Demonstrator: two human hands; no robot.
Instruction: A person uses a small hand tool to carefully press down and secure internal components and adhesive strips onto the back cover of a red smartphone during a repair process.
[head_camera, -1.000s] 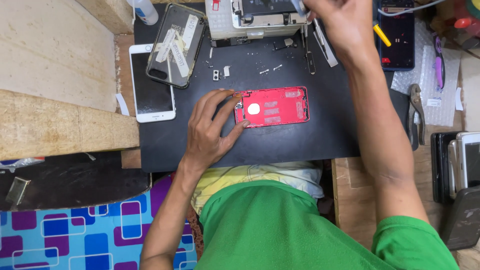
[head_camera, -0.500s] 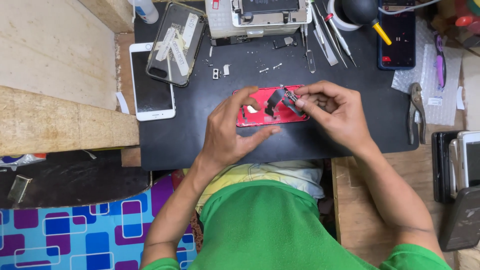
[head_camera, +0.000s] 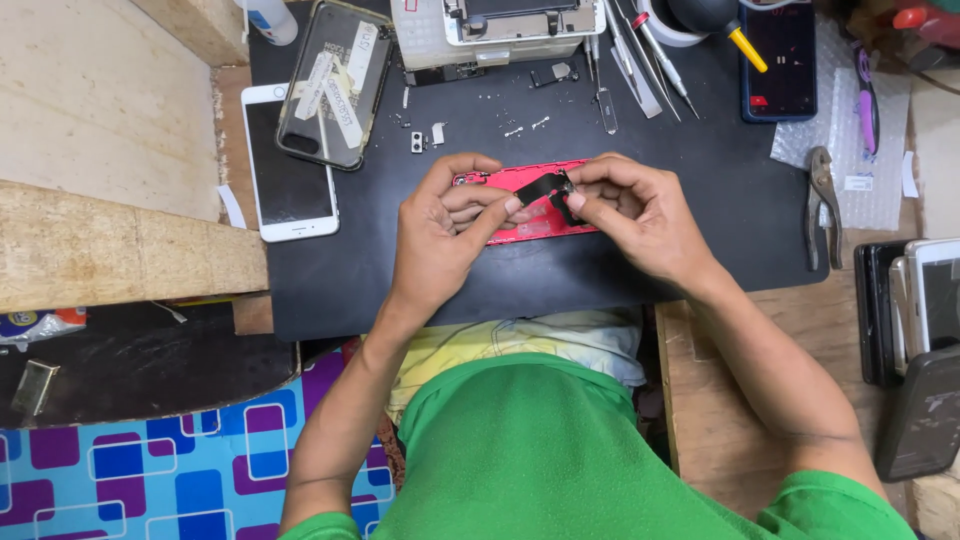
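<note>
Both hands pinch a small black flex part (head_camera: 545, 188) over the red phone housing (head_camera: 520, 205) mid-mat (head_camera: 400, 290): left hand (head_camera: 445, 230) on its left end, right hand (head_camera: 640, 215) on the right. Fingers hide most of the housing.

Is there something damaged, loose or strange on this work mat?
Yes. The phone at upper left has tape strips crossed over its glass, as if cracked. Small screws and brackets lie loose on the mat. Both hands hold a black strip over the red housing.
</note>
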